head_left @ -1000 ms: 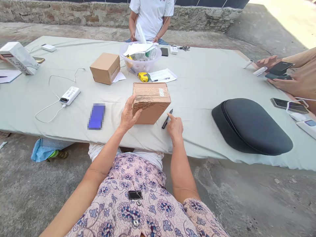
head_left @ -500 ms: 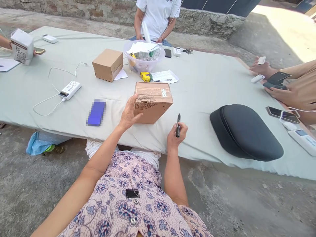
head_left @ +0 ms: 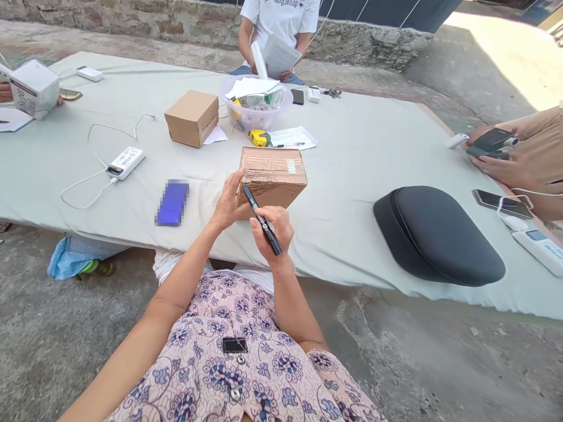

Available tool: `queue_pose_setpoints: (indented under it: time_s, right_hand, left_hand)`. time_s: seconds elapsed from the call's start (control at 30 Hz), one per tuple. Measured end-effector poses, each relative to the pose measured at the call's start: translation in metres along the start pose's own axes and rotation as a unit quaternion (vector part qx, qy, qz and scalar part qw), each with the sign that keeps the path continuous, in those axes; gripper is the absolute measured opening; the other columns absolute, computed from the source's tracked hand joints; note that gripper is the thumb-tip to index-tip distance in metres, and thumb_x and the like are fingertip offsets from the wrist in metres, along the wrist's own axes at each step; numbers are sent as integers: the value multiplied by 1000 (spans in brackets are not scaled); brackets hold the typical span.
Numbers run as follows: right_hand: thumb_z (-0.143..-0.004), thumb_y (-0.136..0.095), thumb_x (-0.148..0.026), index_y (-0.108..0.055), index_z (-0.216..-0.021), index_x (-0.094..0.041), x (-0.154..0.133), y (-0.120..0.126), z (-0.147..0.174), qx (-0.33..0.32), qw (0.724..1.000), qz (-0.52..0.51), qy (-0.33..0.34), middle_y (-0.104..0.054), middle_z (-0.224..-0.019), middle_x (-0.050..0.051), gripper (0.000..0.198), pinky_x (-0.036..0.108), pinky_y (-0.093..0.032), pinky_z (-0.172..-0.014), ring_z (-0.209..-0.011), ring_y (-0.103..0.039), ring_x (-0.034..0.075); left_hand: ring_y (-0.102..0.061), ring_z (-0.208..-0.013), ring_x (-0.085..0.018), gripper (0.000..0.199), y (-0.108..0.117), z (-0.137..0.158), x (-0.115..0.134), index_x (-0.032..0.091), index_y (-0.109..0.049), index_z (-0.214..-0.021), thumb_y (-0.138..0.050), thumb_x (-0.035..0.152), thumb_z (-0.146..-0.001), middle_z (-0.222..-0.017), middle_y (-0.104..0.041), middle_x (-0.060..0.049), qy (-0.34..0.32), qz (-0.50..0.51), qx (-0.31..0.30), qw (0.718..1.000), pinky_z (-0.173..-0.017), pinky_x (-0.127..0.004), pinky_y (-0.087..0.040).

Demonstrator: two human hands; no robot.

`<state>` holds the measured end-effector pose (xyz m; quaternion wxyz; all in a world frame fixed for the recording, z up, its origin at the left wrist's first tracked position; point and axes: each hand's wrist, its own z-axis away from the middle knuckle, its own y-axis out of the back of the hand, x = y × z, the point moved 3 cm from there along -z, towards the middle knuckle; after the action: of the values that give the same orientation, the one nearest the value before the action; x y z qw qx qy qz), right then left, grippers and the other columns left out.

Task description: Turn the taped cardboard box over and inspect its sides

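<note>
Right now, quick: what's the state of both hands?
Left hand: holding the nearer cardboard box at its left side.
Right hand: closed around the black marker.

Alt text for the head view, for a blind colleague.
Right hand holding a black marker angled toward a cardboard box, left hand on the box's left side. The box stands on a cloth-covered table, a plastic basin beyond it and a black padded object to its right.
</note>
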<state>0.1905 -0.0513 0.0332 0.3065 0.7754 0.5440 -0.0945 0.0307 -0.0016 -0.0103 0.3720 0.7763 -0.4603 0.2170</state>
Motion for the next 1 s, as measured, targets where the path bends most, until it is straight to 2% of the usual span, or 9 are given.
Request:
queue_pose_setpoints:
  time_s: [0.13, 0.33, 0.4, 0.47, 0.63, 0.73, 0.87, 0.93, 1.0]
  right_hand:
    - [-91, -56, -31, -60, -94, -27, 2, 2, 6, 4, 1000, 4, 11, -70, -83, 1, 6, 37, -53, -81, -79, -66, 19]
    - [-93, -48, -36, -57, -85, -26, 13, 32, 12, 123, 976, 131, -125, -67, -77, 4, 16, 38, -53, -76, -77, -67, 22]
    - [-94, -45, -38, -56, -87, -25, 10, 36, 7, 156, 968, 145, -137, -67, -80, 5, 18, 40, -53, -78, -80, -67, 22]
    - [-94, -47, -39, -57, -91, -26, 5, 32, 0, 146, 977, 110, -110, -68, -84, 5, 17, 40, -54, -81, -82, -67, 22]
    - [-92, -57, -32, -61, -97, -28, -5, 4, 0, 24, 999, -22, -2, -70, -86, 1, 7, 38, -54, -82, -81, -67, 19]
    - [-94, -53, -34, -60, -91, -29, 2, 6, 15, 51, 998, -29, 13, -67, -72, -2, 9, 41, -54, -84, -71, -64, 19]
    - [-98, -34, -46, -56, -88, -28, 25, 32, 33, 155, 981, 59, -96, -51, -58, -3, 30, 49, -55, -85, -66, -64, 23]
    - [-100, -24, -47, -56, -95, -26, 38, 49, 37, 231, 951, 124, -163, -50, -63, -1, 39, 49, -56, -84, -67, -64, 23]
    - [-101, -24, -46, -57, -104, -23, 52, 62, 39, 271, 925, 161, -211, -56, -77, 4, 40, 46, -55, -85, -73, -65, 23]
  left_hand:
    - [-37, -146, -30, 84, 1, 0, 0, 35, -17, -157, -65, 45, -89, -160, -34, -13, -11, -8, 7, 1000, -114, -47, -42]
    - [-35, -147, -30, 87, 0, 3, -2, 38, -15, -157, -67, 44, -87, -163, -31, -10, 12, 4, -4, 1000, -112, -47, -45]
    - [-35, -148, -30, 88, 0, 3, -2, 39, -15, -157, -68, 43, -87, -163, -30, -10, 11, 6, -5, 1000, -112, -48, -45]
    - [-34, -148, -30, 88, 0, 2, -1, 38, -15, -157, -68, 43, -87, -164, -30, -10, 5, 4, -3, 1000, -112, -48, -45]
    - [-37, -148, -30, 89, -4, 6, -6, 36, -14, -158, -67, 42, -88, -163, -32, -12, 6, 11, 17, 1000, -114, -47, -43]
    - [-46, -142, -31, 97, -3, 17, -12, 35, -11, -159, -71, 44, -84, -162, -34, -15, 45, 26, -3, 999, -103, -45, -52]
    - [-57, -130, -30, 101, 18, 34, -15, 30, -13, -160, -73, 48, -81, -153, -47, -19, 121, 17, -17, 992, -92, -41, -56]
    - [-63, -120, -25, 85, 40, 38, -16, 26, -25, -157, -65, 49, -86, -141, -59, -16, 162, -9, 9, 987, -92, -38, -56]
    - [-67, -113, -22, 62, 68, 42, -19, 21, -44, -147, -56, 46, -92, -128, -67, -13, 221, -70, 62, 971, -93, -36, -55]
